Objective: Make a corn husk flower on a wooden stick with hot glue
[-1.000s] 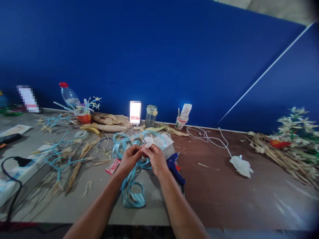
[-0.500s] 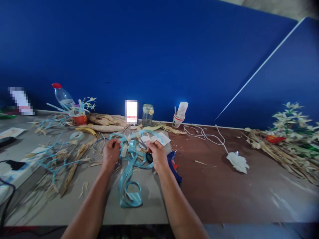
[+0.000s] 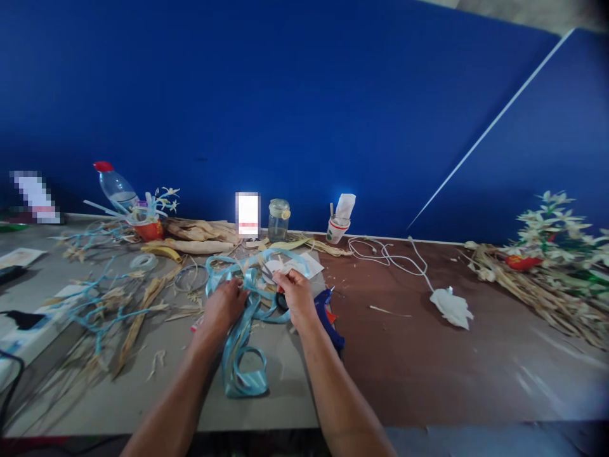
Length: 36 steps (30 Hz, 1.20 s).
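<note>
My right hand (image 3: 295, 295) is closed, pinching a small pale husk piece, with something dark and red under it that looks like scissors. My left hand (image 3: 223, 306) reaches down onto the tangle of light blue ribbon (image 3: 242, 355) on the grey table (image 3: 143, 393); its fingers curl over the ribbon, and I cannot see whether they grip it. A blue glue gun (image 3: 329, 314) lies just right of my right wrist. A white paper sheet (image 3: 309, 263) lies beyond the hands.
Dried husks and blue-wrapped stems (image 3: 114, 304) spread at the left, with a tape roll (image 3: 144, 260), a red cup (image 3: 148, 228) and a bottle (image 3: 114, 187). A glass jar (image 3: 277, 219), paper cup (image 3: 337, 230), white cable (image 3: 394, 260) and husk flowers (image 3: 542, 266) lie further off.
My hands, joined on the husk piece a second ago, have parted. The left hand swung left, then came down onto the blue ribbon. The right hand kept the piece.
</note>
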Each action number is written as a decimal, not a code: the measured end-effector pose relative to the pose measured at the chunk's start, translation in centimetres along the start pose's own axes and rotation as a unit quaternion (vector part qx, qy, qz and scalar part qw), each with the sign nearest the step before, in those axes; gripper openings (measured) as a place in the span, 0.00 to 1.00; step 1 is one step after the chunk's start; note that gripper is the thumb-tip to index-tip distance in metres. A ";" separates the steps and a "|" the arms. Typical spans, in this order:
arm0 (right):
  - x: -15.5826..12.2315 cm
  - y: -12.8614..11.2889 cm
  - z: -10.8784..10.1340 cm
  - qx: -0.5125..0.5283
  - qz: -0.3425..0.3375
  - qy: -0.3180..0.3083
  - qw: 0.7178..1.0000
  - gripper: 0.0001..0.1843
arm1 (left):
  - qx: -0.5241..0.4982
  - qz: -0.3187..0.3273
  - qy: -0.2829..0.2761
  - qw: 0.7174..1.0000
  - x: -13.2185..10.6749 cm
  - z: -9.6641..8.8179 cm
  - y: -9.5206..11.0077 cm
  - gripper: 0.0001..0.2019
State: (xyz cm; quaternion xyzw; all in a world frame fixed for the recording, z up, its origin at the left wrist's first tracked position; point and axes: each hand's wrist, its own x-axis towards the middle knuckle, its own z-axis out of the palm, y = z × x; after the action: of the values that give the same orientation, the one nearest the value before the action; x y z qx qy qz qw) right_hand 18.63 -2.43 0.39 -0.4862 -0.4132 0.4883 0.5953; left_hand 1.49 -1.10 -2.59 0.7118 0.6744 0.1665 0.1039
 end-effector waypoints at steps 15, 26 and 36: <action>0.0 0.0 0.0 -0.013 0.006 -0.005 1.000 0.12 | -0.189 -0.036 0.100 0.976 0.3 -0.8 -0.6 0.13; -0.5 -0.5 0.4 0.126 0.050 -0.105 0.985 0.09 | -0.566 -0.057 0.040 0.821 -0.6 -2.8 2.1 0.20; -0.9 -1.2 0.4 0.111 0.102 -0.179 0.972 0.08 | -0.553 -0.015 -0.023 0.833 -0.7 -2.5 2.6 0.19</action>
State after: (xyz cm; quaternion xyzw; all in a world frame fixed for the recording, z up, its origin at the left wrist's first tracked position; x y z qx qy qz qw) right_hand 18.26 -3.29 1.60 -0.3611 -0.4043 0.6687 0.5088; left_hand 2.91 -2.12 0.60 0.5290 0.4777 0.4936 0.4983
